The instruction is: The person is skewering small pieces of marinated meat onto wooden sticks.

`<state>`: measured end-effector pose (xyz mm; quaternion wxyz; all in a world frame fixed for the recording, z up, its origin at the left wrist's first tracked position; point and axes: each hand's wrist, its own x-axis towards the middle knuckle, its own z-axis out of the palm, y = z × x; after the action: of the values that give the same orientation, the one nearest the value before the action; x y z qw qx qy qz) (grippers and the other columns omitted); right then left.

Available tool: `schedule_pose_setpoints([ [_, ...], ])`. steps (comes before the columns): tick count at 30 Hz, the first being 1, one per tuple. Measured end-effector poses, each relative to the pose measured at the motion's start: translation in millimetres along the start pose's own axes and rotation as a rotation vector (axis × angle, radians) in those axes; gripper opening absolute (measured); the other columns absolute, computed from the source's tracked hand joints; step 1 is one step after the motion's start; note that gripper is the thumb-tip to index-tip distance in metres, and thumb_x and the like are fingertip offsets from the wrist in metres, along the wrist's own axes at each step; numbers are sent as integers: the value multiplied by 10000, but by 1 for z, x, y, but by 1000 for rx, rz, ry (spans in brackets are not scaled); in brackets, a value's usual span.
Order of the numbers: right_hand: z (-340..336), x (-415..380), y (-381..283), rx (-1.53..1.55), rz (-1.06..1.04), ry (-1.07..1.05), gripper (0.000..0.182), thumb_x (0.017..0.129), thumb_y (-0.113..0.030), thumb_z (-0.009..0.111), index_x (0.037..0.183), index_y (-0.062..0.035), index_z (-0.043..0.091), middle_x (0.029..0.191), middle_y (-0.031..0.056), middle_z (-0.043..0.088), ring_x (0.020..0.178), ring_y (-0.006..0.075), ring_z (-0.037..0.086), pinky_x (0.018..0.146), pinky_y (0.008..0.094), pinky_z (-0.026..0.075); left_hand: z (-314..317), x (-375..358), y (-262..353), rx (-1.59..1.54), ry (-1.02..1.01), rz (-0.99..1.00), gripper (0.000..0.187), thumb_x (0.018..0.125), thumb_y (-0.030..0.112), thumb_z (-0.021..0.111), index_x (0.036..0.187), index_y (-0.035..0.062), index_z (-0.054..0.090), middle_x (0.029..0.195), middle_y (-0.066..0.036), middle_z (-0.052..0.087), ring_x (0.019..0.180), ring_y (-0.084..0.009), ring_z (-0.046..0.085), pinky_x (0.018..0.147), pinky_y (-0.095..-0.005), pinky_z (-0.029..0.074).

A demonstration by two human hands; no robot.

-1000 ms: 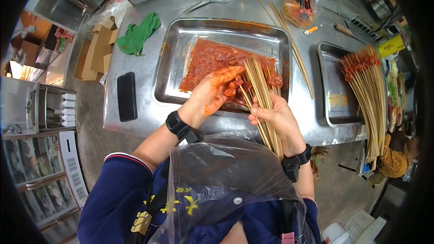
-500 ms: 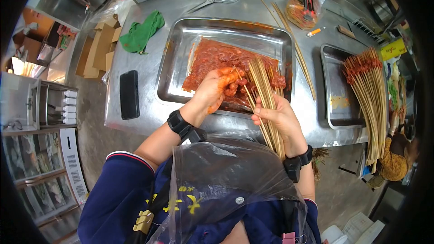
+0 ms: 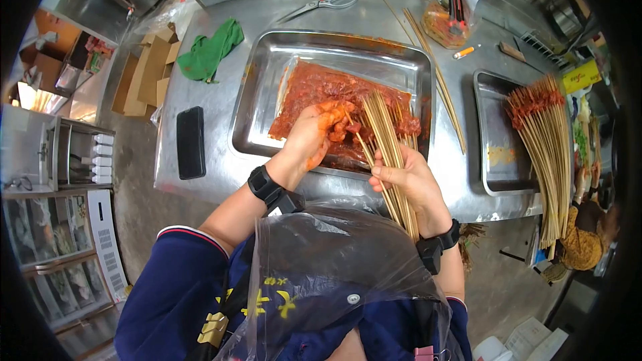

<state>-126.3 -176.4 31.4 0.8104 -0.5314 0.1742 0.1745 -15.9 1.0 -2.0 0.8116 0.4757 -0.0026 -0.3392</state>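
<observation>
Gripped in the right hand [image 3: 409, 184], lower center: bundle of skewers [image 3: 384, 130] — fingers closed round it. Left hand [image 3: 314, 135], sauce-smeared, pinches red meat [image 3: 338, 132] at a skewer tip [image 3: 349, 118] — over the center tray [image 3: 249, 103].

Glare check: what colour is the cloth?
The cloth is green, best seen in the head view.

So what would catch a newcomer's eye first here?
Probably the slab of red meat in the middle tray, with the left hand over its near edge and the right hand gripping a bundle of sticks. Then the thick row of meat-tipped skewers over the right-hand tray.
</observation>
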Motion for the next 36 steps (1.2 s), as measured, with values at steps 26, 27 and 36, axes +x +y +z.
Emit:
schedule_pose_setpoints([
  [26,-3,0,5,18,-12,11,200,772,-5,629,940,-16,521,758,46,581,626,126,613,558,241,515,4,1,10,129,77,57,264,938,193,458,1040,-9,595,727,16,544,589,-50,443,502,-179,330],
  [27,-4,1,5,13,-12,7,199,773,-6,629,940,-17,521,757,47,582,626,126,613,559,242,516,4,1,9,140,83,60,266,940,193,455,1038,-10,595,728,15,546,592,-50,448,504,-178,334],
  [36,-4,0,3,-3,-12,8,196,777,-14,631,939,-25,522,758,49,588,631,124,618,560,235,522,11,-2,11,64,102,31,248,931,161,478,1026,-39,588,753,-23,587,590,-57,472,522,-171,386],
])
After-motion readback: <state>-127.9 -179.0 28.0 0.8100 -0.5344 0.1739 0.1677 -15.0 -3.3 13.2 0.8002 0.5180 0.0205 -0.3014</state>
